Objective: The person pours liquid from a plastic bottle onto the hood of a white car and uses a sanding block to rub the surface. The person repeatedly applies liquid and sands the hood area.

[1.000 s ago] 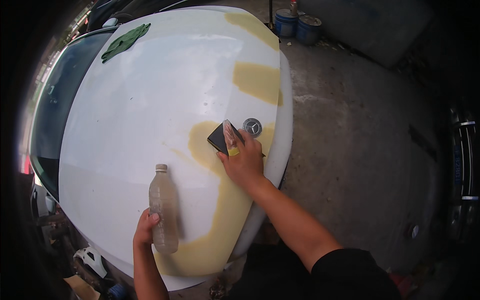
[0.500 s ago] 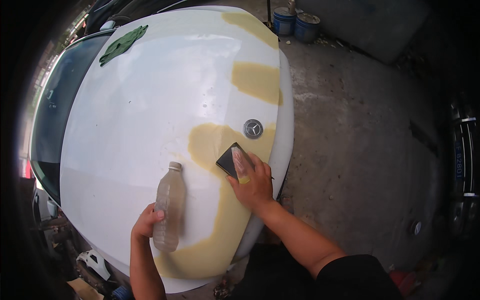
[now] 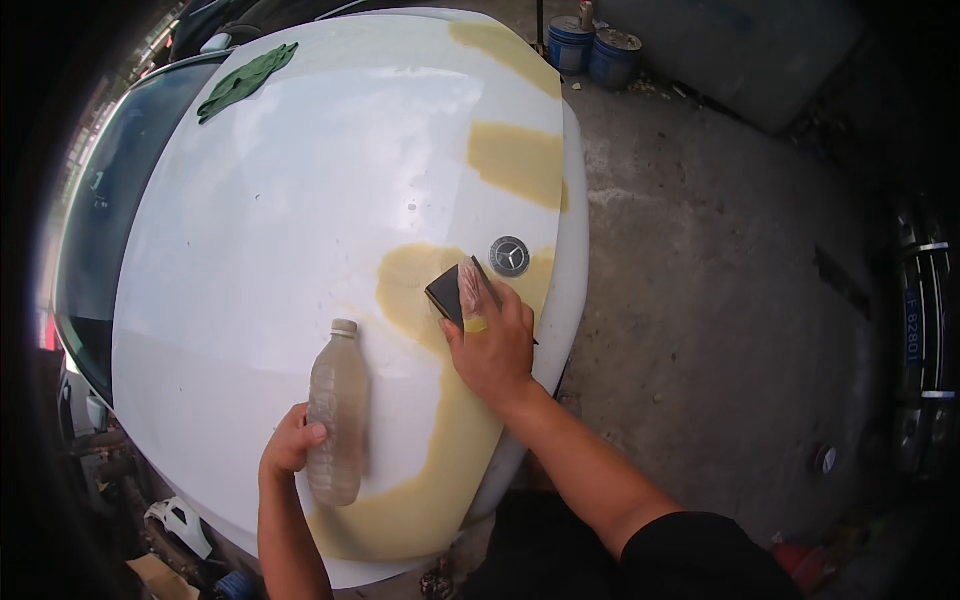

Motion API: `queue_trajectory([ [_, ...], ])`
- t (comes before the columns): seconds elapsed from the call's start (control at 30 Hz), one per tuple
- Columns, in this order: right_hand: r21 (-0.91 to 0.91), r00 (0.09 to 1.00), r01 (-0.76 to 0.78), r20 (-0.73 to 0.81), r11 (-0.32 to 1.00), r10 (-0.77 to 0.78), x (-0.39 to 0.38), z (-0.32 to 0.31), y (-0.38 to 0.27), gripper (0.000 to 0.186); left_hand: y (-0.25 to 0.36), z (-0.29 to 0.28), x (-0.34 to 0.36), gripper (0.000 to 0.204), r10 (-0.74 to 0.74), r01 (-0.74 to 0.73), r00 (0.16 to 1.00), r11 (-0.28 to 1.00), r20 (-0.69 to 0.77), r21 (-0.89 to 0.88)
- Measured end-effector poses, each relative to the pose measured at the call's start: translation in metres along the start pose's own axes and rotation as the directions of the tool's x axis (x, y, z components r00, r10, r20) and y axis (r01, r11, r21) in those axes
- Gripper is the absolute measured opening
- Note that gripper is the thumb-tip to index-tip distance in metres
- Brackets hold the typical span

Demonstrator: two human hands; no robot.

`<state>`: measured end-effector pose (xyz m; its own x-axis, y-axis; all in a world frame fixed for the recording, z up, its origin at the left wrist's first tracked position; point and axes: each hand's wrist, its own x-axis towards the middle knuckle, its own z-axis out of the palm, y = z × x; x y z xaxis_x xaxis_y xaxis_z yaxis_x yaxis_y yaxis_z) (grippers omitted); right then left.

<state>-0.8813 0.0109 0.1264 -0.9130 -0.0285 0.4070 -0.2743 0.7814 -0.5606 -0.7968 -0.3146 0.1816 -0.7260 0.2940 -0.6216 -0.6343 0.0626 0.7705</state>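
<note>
My left hand (image 3: 291,441) is closed round the side of a clear plastic bottle (image 3: 341,395), capped and holding cloudy liquid, over the white car hood (image 3: 270,260). With my right hand (image 3: 493,350) I grip a black sheet of sandpaper (image 3: 445,296) against a yellowish filler patch (image 3: 402,282) near the hood's front edge. A finger of that hand is wrapped in clear film with a yellow band at its base. Just beyond the sandpaper sits a round dark emblem (image 3: 509,257). Whether a block lies inside the sandpaper, I cannot tell.
A green cloth (image 3: 247,83) lies on the hood near the windshield (image 3: 130,220). More filler patches (image 3: 515,163) run along the front edge. Blue buckets (image 3: 613,58) stand on the concrete floor (image 3: 710,260). Another vehicle's front (image 3: 932,320) is at the far right.
My right hand and the sandpaper have shifted slightly up and left across the filler, and the hand has turned a little. The bottle in my left hand stays almost in place.
</note>
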Motion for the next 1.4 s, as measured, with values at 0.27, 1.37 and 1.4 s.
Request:
queue_trajectory([
  [0.27,-0.099,0.997,-0.030,0.062,0.995,0.036,-0.036,-0.008,0.004,0.071,-0.007,-0.008,-0.005,0.078,0.015,-0.013,0.999,0.999,-0.040,0.044],
  [1.37,-0.012,0.995,0.100,-0.016,0.995,-0.100,-0.004,-0.015,0.014,0.077,-0.006,-0.005,-0.011,0.076,0.045,-0.038,0.994,0.997,-0.099,0.070],
  [1.4,-0.009,0.993,0.117,-0.019,0.993,-0.117,0.003,-0.007,0.012,0.077,-0.006,-0.005,-0.008,0.076,0.043,-0.037,0.995,0.997,-0.092,0.070],
])
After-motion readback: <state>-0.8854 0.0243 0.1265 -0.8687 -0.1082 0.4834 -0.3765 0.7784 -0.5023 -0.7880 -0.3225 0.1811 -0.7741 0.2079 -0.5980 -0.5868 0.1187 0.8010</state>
